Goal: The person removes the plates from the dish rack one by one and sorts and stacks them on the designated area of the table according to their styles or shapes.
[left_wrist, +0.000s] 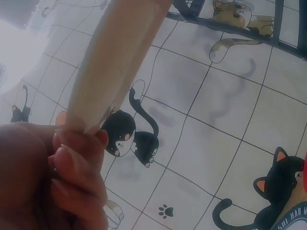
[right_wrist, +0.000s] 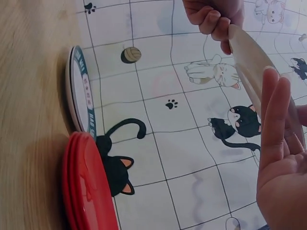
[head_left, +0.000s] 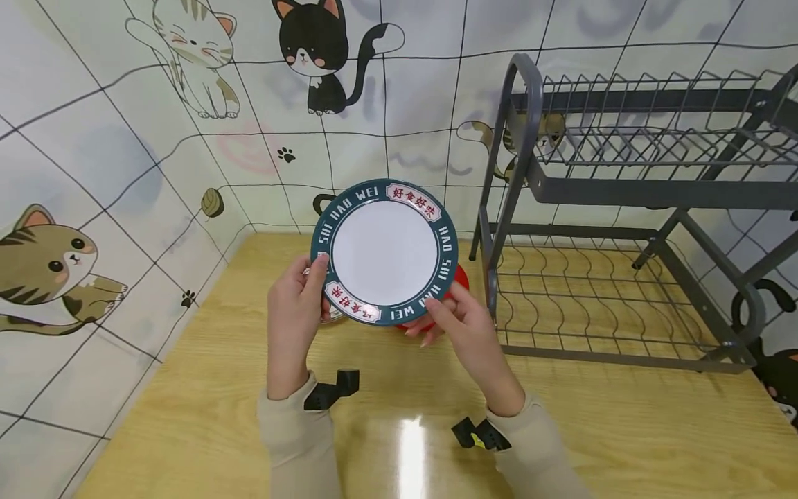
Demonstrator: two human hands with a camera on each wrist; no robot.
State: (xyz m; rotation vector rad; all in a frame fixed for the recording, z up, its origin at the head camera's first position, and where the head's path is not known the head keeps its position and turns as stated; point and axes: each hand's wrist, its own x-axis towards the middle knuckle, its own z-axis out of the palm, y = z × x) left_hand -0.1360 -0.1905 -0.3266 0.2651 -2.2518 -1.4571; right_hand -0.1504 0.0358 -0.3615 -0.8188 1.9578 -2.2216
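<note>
Both hands hold up a round plate (head_left: 385, 253) with a white centre and a dark teal rim lettered in white, its face tilted toward the head camera. My left hand (head_left: 291, 312) grips the left rim, thumb on the front and fingers behind. At the lower right rim, my right hand (head_left: 466, 331) pinches the plate between its thumb in front and fingers at the back. In the right wrist view, the plate's pale underside (right_wrist: 254, 62) shows, with two fingers (right_wrist: 276, 117) stretched along it. The left wrist view catches the plate (left_wrist: 120, 62) nearly edge-on.
Behind the held plate, a stack of red plates (right_wrist: 86, 187) and another teal-rimmed plate (right_wrist: 79, 93) rest on the wooden table (head_left: 206, 416). A grey two-tier dish rack (head_left: 605, 357) stands at right. Cat-patterned wall covering (head_left: 424, 97) closes off the back and left.
</note>
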